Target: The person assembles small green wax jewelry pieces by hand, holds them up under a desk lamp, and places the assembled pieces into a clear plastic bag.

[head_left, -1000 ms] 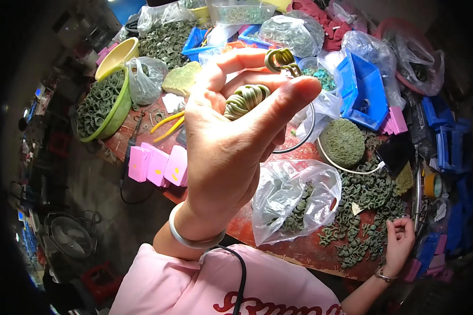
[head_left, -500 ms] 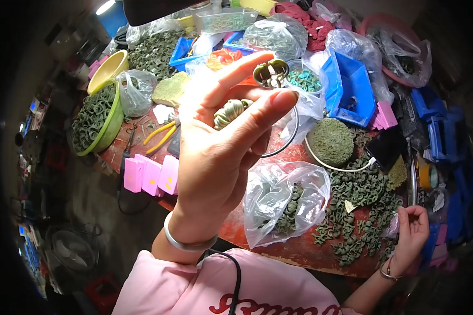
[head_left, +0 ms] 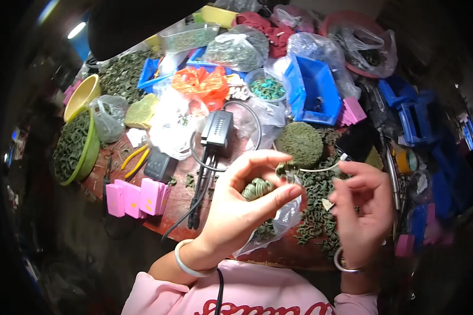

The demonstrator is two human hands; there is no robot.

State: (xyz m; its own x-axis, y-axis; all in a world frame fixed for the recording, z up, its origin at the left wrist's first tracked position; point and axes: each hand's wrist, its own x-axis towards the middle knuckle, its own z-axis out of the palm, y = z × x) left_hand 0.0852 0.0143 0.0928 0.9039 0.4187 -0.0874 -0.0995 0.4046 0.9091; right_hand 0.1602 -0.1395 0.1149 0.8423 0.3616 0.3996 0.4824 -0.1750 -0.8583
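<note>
My left hand (head_left: pixel 242 205) is raised over the front of the table, thumb and forefinger closed on a small dark green ring-shaped piece (head_left: pixel 287 170). A second, paler green coiled piece (head_left: pixel 258 189) rests in the curl of the same hand. To its right is my right hand (head_left: pixel 368 215), with fingers bent and fingertips close together; whatever they may hold is too small to make out. Below the hands lie a clear plastic bag (head_left: pixel 284 218), partly hidden, and a loose heap of green curled pieces (head_left: pixel 315 226).
A round green textured pad (head_left: pixel 299 144) lies behind the hands. Pink blocks (head_left: pixel 139 198), yellow-handled pliers (head_left: pixel 135 157) and a black power adapter (head_left: pixel 217 128) are to the left. Blue bins (head_left: pixel 312 92), an orange bag (head_left: pixel 199 84) and a green basin (head_left: pixel 93 144) of curled pieces stand around.
My left hand has come down and slightly right with the green pieces still in it. My right hand has risen from the table's right edge to beside it. The view has shifted.
</note>
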